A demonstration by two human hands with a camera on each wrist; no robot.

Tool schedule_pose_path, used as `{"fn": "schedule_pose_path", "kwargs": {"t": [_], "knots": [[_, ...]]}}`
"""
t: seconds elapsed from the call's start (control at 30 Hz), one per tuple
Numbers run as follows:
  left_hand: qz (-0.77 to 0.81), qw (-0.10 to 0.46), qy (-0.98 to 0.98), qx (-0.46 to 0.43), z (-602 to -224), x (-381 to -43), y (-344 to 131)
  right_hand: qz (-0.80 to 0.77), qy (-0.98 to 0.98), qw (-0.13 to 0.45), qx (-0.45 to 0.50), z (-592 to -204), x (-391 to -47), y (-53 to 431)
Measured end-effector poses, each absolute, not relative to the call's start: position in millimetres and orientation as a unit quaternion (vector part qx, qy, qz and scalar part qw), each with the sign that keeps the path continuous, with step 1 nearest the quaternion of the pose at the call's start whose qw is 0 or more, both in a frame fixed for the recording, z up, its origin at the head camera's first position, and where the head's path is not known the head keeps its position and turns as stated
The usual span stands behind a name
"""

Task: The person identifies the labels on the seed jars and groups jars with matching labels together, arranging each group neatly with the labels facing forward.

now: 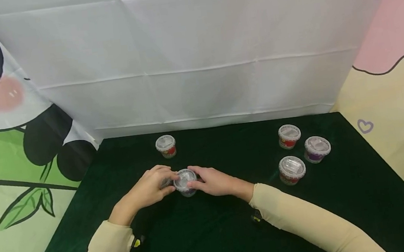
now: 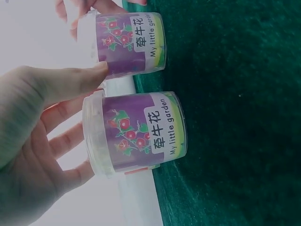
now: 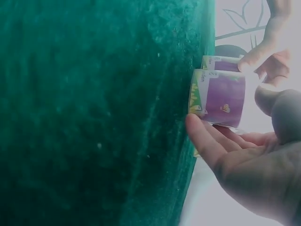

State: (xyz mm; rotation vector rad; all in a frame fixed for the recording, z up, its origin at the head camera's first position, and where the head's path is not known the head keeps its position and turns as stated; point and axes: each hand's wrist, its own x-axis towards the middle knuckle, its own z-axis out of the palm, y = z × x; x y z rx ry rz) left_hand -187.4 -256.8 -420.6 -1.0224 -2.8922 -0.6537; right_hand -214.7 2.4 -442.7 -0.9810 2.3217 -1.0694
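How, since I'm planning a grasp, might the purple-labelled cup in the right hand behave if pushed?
The cup is probably stiff: no dent shows at the fingers of the right hand. Its smooth sides may be slippery. Squat and flat-based, it might slide rather than tip.

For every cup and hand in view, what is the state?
Left purple cup: lidded, upright
Middle purple cup: lidded, upright
Back-left cup: lidded, upright
Back-right cup: lidded, upright
Rightmost cup: lidded, upright
Front-right cup: lidded, upright
Left hand: around left purple cup
Right hand: holding middle purple cup
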Motion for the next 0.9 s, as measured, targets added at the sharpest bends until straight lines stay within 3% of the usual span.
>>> {"fn": "schedule_pose_path", "kwargs": {"t": [0.23, 0.57, 0.77, 0.9], "knots": [[-0.208, 0.002, -0.923, -0.324, -421.6, -184.7, -255.9, -0.364, 0.835, 0.213, -0.354, -438.6, -213.8, 1.7], [-0.133, -0.002, -0.945, -0.300, -401.0, -174.6, -233.0, -0.357, 0.837, 0.188, -0.370, -438.0, -219.4, 10.4], [-0.087, -0.002, -0.954, -0.288, -382.8, -166.8, -210.7, -0.380, 0.816, 0.204, -0.384, -430.3, -220.7, 39.8], [-0.111, -0.011, -0.940, -0.322, -371.6, -165.6, -189.5, -0.373, 0.819, 0.178, -0.400, -412.6, -222.2, 76.1]]}}
